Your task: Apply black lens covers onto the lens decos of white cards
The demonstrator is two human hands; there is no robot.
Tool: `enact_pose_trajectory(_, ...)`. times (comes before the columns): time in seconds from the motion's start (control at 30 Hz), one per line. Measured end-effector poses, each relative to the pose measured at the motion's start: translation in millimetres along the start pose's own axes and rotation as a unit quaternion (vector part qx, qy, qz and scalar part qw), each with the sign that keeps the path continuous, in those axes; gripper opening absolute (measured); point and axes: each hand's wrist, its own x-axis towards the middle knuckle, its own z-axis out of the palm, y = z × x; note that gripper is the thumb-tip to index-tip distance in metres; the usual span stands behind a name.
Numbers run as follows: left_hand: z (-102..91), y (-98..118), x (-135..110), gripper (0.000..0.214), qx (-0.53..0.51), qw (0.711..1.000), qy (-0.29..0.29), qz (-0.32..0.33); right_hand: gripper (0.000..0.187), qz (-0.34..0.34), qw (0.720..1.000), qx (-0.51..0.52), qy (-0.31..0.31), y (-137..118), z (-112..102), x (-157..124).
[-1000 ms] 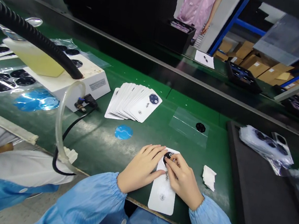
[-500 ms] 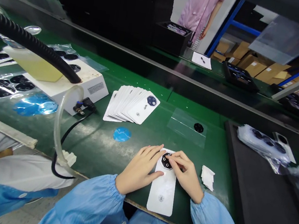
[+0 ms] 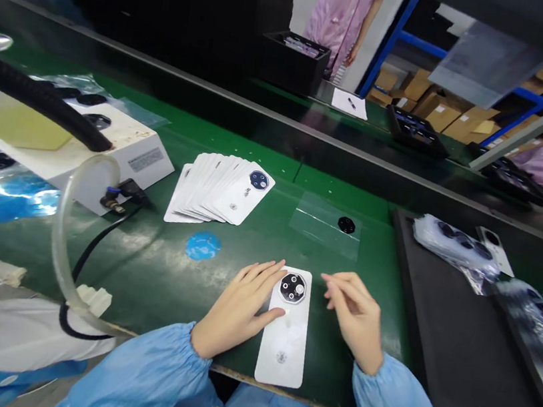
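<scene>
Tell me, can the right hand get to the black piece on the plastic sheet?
Probably yes: the right hand sits near the black piece on the plastic sheet, with only green bench mat between them.

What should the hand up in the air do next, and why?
Probably the right hand should pick up the black piece on the clear film. That hand holds nothing, the piece lies close by, and the left hand is steadying the white card.

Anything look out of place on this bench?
One small oddity: a blue round film lies loose on the green mat, apart from the fanned cards. The card beside the left hand sits straight.
</scene>
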Motion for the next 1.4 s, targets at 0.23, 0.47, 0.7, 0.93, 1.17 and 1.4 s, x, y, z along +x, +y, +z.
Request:
enact_pose_trajectory(0.23, 1.9, -2, -2, 0.059, 0.009, 1.0, 0.001, 0.004, 0.032, 0.033, 0.977, -0.189, 0.095, 41, -37, -37)
enact_pose_trajectory(0.47, -0.4, 0, -1, 0.059, 0.014, 1.0, -0.009, -0.009, 0.017, -0.016, 0.979, -0.195, 0.065, 35, -19, -36)
enact_pose_trajectory(0.7, 4.0, -1, -2, 0.063, 0.065, 0.998, -0.023, -0.006, 0.024, -0.053, 0.992, -0.038, -0.109, -14, 16, -22)
enact_pose_trajectory(0.93, 0.8, 2, 0, 0.061, 0.079, 0.997, -0.013, 0.001, 0.03, -0.107, 0.972, -0.124, -0.167, -9, 27, -26)
enact_pose_trajectory(1.17, 2.0, 3, 1, 0.057, 0.07, 0.998, -0.005, -0.004, 0.032, -0.137, 0.955, -0.196, -0.176, -16, 26, -24)
enact_pose_trajectory(1.4, 2.8, 5, 1, 0.058, 0.096, 0.995, -0.009, -0.015, 0.034, -0.189, 0.94, -0.205, -0.195, -26, 21, -10)
